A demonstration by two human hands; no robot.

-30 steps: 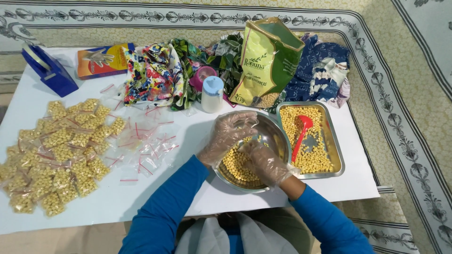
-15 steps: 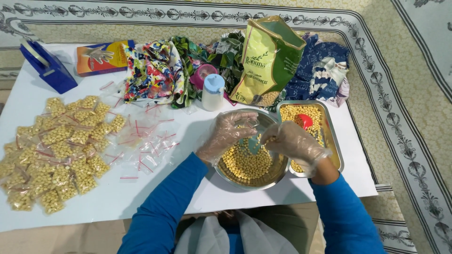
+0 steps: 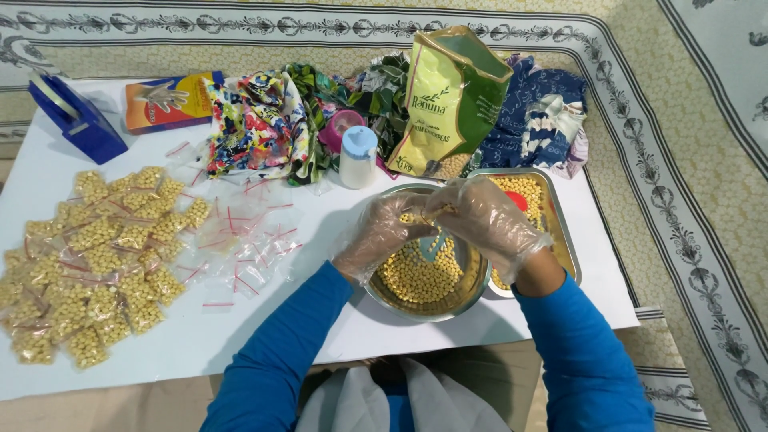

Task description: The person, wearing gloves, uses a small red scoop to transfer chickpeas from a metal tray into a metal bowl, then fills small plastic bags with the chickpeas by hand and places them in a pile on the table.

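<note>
Both my hands wear clear plastic gloves and meet over a round metal bowl [image 3: 472, 298] half full of yellow chickpeas. My left hand [image 3: 382, 238] and my right hand [image 3: 490, 221] pinch a small clear bag [image 3: 437, 211] between their fingertips. The bag is mostly hidden by the fingers. A teal scoop [image 3: 433, 245] lies in the bowl under the hands. Just right of the bowl stands a rectangular metal tray [image 3: 562, 240] of chickpeas with a red spoon [image 3: 518, 200] in it, partly hidden by my right hand.
Filled small bags [image 3: 96, 256] are piled at the left, with empty zip bags [image 3: 240, 240] beside them. Along the back are a blue tape dispenser [image 3: 72, 120], an orange box [image 3: 168, 100], colourful cloths [image 3: 256, 128], a white bottle [image 3: 358, 156] and a green chickpea pouch [image 3: 452, 104].
My right hand came up out of the bowl, passed over the tray, and now has returned to join my left hand above the bowl.
</note>
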